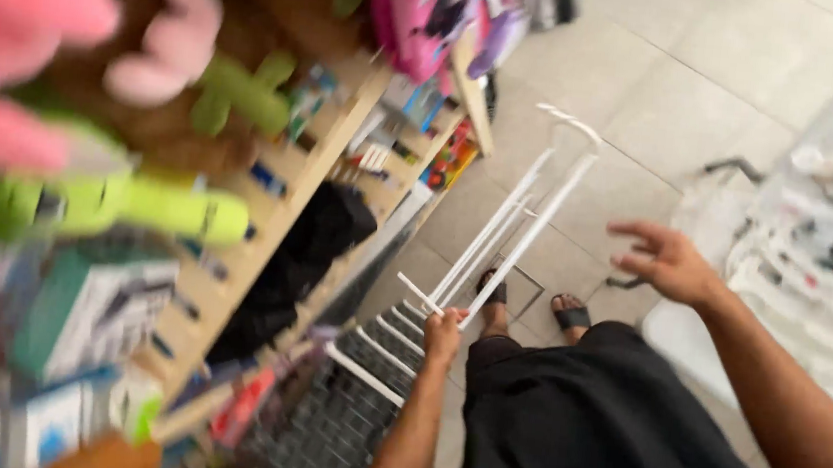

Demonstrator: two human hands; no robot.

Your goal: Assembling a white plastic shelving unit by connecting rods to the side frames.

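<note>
Below, left hand [444,333] grips white ladder [517,235] rail; ladder slants up-right, away. Right hand [663,261] open, empty.

- wooden shelf [340,132] running from 7 up to 12 o'clock, crammed with small boxed stuff, pretty blurry
- pink and green plush toys [151,50] hanging at 10 o'clock
- black bag [310,245] slumped against the shelf, near center
- pale tiled floor [691,77] at 1 o'clock
- white printed bags [815,269] at 3 o'clock

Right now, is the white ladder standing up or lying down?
Standing up, leaning. The white ladder rises from the floor, and the left hand grips its rail.
</note>
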